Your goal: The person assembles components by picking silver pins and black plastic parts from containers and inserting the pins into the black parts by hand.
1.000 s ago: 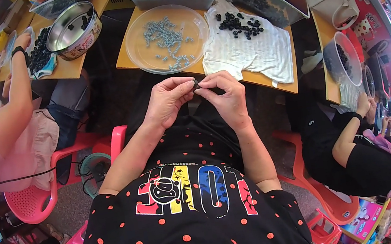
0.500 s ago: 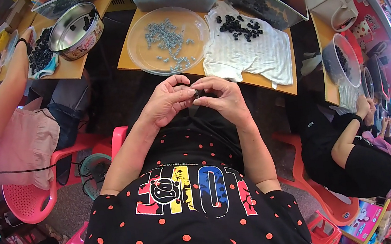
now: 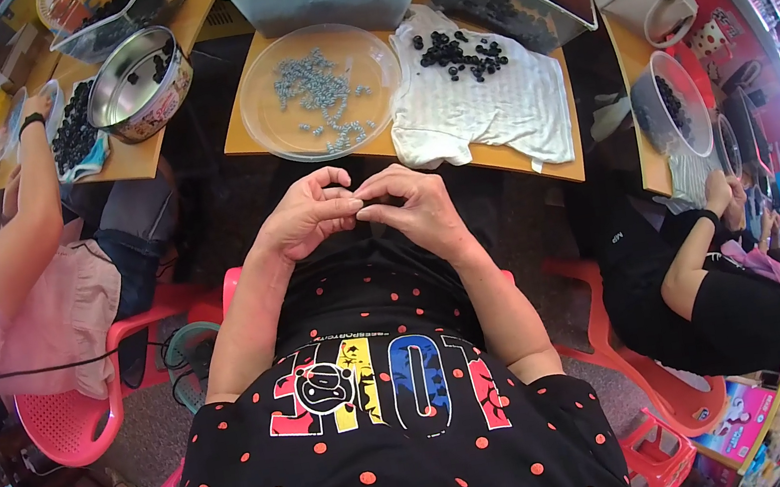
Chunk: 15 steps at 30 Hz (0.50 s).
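Note:
Above my lap, just short of the table edge, my left hand (image 3: pixel 313 217) and my right hand (image 3: pixel 414 212) meet at the fingertips. Both are closed in a pinch, thumbs against index fingers. Whatever sits between the tips is too small and covered to name. Beyond them on the table (image 3: pixel 246 144) lies a shallow clear round tray (image 3: pixel 261 111) holding many small grey-blue pieces (image 3: pixel 316 85). To its right a white cloth (image 3: pixel 482 114) is spread out, with a loose group of small round black pieces (image 3: pixel 463 56) on it.
At the back stand a translucent tub (image 3: pixel 324 3) of black pieces and another clear bin (image 3: pixel 506 9). Left, a metal tin (image 3: pixel 140 89) sits by a co-worker's arm (image 3: pixel 30 211). On the right another person (image 3: pixel 720 295) works near a clear bowl (image 3: pixel 669 116). Pink chairs (image 3: pixel 64 423) flank me.
My joined hands have shifted slightly left. A small dark piece that showed between the fingertips is now out of sight. The whole view has moved a little.

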{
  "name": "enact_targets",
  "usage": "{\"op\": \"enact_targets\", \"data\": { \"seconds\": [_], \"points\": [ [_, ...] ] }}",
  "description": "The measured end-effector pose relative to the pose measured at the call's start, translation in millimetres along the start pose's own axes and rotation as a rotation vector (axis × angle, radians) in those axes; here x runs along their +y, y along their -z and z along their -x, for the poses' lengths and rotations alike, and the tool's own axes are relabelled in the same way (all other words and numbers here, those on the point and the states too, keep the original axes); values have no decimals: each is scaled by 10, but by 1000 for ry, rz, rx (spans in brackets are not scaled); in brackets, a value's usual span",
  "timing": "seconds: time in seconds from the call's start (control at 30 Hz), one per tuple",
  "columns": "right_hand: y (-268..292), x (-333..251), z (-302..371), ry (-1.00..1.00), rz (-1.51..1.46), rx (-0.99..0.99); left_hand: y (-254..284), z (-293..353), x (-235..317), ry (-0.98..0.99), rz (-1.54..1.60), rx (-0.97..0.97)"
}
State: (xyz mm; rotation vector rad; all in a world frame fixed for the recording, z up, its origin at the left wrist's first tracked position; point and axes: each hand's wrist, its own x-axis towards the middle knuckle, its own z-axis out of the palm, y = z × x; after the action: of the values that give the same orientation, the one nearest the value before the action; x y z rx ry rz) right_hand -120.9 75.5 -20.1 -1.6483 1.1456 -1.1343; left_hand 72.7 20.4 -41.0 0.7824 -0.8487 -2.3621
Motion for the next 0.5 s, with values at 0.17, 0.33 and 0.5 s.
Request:
{"op": "enact_targets", "data": {
  "seconds": [0.17,0.33,0.5],
  "points": [
    [91,-3,-16,-35,17,-50,-38,-14,10,34,-15,55],
    [447,118,4,-210,-389,-21,-172,-94,241,172,-330,-22],
    [606,360,2,-218,-563,404,-288,-553,1049,51,-711,-51]
  ]
}}
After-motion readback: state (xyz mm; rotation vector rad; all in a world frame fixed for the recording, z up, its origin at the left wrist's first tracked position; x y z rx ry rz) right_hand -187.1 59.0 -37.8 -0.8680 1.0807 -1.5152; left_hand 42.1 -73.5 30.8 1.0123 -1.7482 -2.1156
